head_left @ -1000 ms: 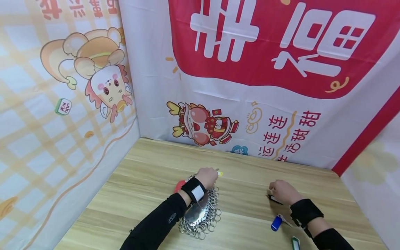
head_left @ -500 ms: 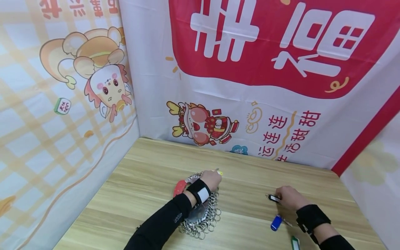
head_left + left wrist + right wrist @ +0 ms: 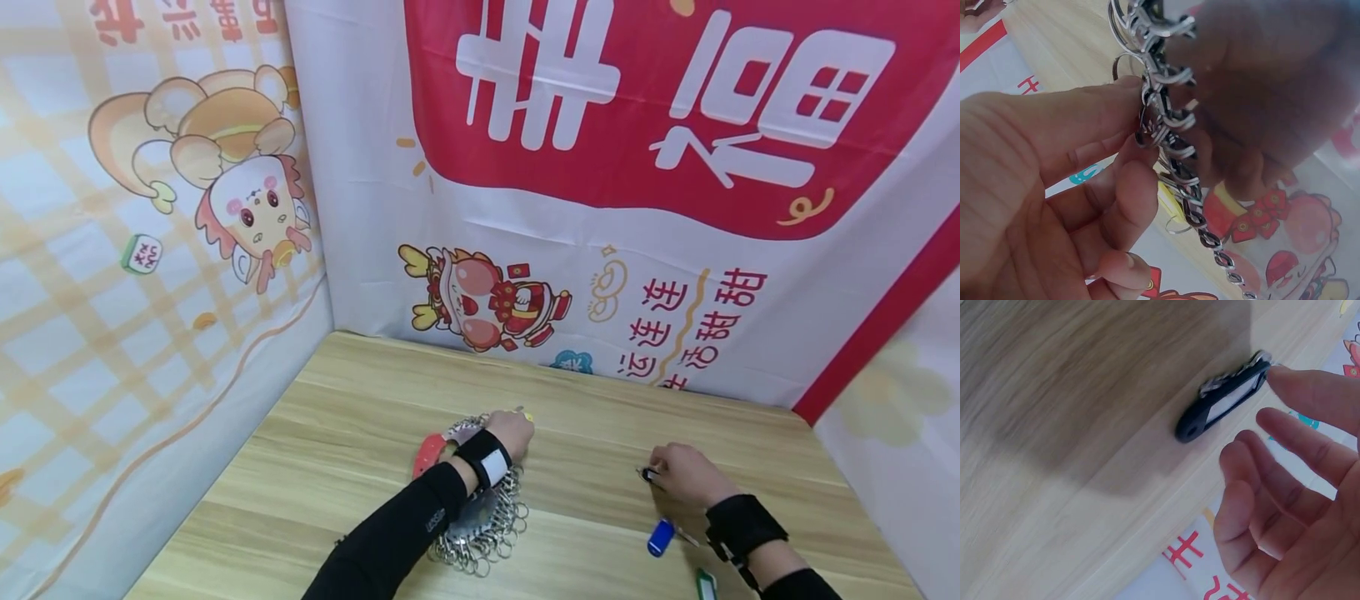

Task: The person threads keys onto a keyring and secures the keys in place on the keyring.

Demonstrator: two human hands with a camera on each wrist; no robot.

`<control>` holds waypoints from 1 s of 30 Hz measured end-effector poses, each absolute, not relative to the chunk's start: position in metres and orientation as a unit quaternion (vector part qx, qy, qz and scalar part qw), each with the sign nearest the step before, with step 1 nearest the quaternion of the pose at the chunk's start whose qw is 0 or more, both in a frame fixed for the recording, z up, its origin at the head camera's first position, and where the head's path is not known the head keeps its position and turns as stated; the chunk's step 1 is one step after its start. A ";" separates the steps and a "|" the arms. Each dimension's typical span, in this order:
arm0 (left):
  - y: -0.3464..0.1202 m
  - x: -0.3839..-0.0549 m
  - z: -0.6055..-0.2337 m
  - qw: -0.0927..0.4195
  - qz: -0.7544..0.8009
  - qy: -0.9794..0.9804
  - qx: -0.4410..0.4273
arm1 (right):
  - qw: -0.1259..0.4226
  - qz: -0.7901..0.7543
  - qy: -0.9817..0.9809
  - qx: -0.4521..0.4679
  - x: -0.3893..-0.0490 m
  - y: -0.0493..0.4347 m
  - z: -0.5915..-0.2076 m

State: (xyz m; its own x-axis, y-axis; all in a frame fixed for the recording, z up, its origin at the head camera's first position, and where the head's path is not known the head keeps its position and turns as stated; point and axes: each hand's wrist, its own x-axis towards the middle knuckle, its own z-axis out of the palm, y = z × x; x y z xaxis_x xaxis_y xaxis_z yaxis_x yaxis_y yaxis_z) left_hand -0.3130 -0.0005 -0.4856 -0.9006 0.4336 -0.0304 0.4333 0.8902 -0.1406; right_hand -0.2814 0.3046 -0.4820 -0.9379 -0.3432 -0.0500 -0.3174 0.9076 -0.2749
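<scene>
Item 1: ring-edged disc [image 3: 476, 512], on table [image 3: 585, 467], w/ red curved pc [image 3: 429, 454] at one side. L hand [image 3: 512, 435] over it, thumb + index pinching a metal ring [image 3: 1145, 119] on the edge; yel. tag [image 3: 1170, 201] just beyond.

Item 2: blk key tag [image 3: 1222, 406], by R hand [image 3: 692, 475], well apart from disc; metal pc alongside, type unclear. On or just above table, can't tell. R thumb at tag's end, index apart, fingers loosely bent.

Item 3: blue key tag [image 3: 660, 538], grn key tag [image 3: 706, 583], nearer person.

Step (judged): taking up blk tag. Next prob. calls for R thumb + index to meet on it, L pinch steady.
</scene>
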 end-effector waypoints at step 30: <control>-0.023 -0.308 -0.469 -0.032 -0.023 -0.966 -0.255 | -0.050 -0.128 0.968 -0.212 -0.288 0.295 -0.465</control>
State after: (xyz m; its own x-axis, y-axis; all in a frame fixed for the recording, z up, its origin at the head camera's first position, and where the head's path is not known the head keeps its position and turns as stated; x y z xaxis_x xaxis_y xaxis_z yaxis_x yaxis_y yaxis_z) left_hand -0.3080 -0.0235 -0.4689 -0.8676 0.4949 -0.0492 0.4919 0.8685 0.0612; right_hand -0.2882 0.2948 -0.4648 -0.9053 -0.3970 0.1513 -0.4227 0.8774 -0.2270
